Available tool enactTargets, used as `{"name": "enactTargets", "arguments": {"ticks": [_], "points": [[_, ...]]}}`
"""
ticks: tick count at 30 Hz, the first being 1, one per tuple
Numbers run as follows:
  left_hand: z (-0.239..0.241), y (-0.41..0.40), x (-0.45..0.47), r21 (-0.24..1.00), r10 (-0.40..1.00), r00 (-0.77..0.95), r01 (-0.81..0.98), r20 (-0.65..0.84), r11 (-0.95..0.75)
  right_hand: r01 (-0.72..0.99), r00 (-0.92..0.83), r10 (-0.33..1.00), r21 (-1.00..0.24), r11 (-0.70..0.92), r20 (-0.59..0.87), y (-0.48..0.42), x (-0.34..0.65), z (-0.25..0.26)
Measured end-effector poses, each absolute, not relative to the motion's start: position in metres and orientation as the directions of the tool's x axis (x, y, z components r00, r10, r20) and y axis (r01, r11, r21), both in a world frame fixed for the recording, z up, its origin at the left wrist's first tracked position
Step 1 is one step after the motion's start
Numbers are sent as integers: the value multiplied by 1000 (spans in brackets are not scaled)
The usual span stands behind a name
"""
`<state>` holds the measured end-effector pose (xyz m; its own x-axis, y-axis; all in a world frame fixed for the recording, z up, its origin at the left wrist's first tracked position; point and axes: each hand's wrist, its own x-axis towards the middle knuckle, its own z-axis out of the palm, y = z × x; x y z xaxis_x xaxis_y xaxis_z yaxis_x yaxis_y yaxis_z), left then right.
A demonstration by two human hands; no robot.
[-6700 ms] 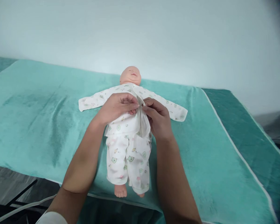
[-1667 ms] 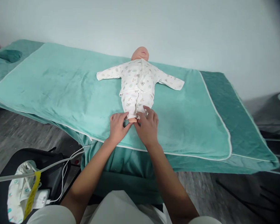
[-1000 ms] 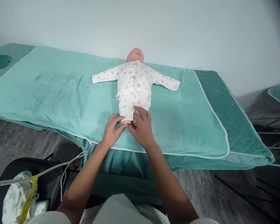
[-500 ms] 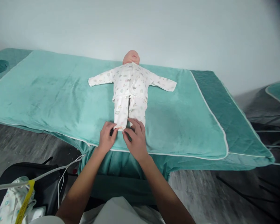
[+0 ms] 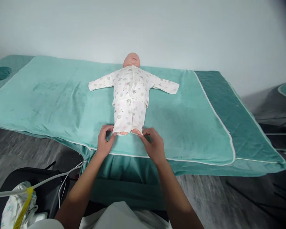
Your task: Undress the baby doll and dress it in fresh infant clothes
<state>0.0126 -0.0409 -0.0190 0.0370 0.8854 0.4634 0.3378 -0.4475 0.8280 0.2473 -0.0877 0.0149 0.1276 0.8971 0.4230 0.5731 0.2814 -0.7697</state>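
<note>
A baby doll (image 5: 132, 59) lies on its back, head toward the wall, arms stretched out to both sides. It wears a white patterned long-sleeved top (image 5: 131, 83) and matching baby trousers (image 5: 130, 113). At the trouser hems, a bit of each doll foot (image 5: 136, 131) shows. My left hand (image 5: 106, 140) pinches the outer edge of the left-hand hem between thumb and fingers. The outer edge of the right-hand hem is pinched by my right hand (image 5: 153, 142). The doll's hands are hidden inside the sleeves.
Under the doll is a long bed with a green plush cover (image 5: 186, 127) and a face hole (image 5: 0, 72) at its left end. A black chair (image 5: 45, 187) at lower left holds patterned cloth (image 5: 18, 203). A pale cable (image 5: 50, 173) with a yellow tape crosses it.
My right hand has moved from the left-hand trouser leg to the outer edge of the right-hand hem. The trouser legs now lie side by side, with both feet showing. My left hand stays at its hem.
</note>
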Motion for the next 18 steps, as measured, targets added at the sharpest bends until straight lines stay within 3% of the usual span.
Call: {"name": "enactTargets", "arguments": {"ticks": [5, 11, 14, 18], "points": [[-17, -43, 12, 783, 867, 119, 385, 483, -489, 567, 167, 855, -757, 324, 491, -103, 249, 27], [-14, -42, 34, 603, 822, 177, 600, 542, -526, 578, 96, 895, -757, 306, 435, -100, 248, 5], [-11, -39, 46, 566, 781, 204, 585, 591, -581, 533, 87, 915, -795, 291, 393, -98, 249, 0], [-10, -39, 46, 590, 738, 116, 525, 664, -614, 434, 43, 955, -866, 248, 295, -98, 262, 5]]}}
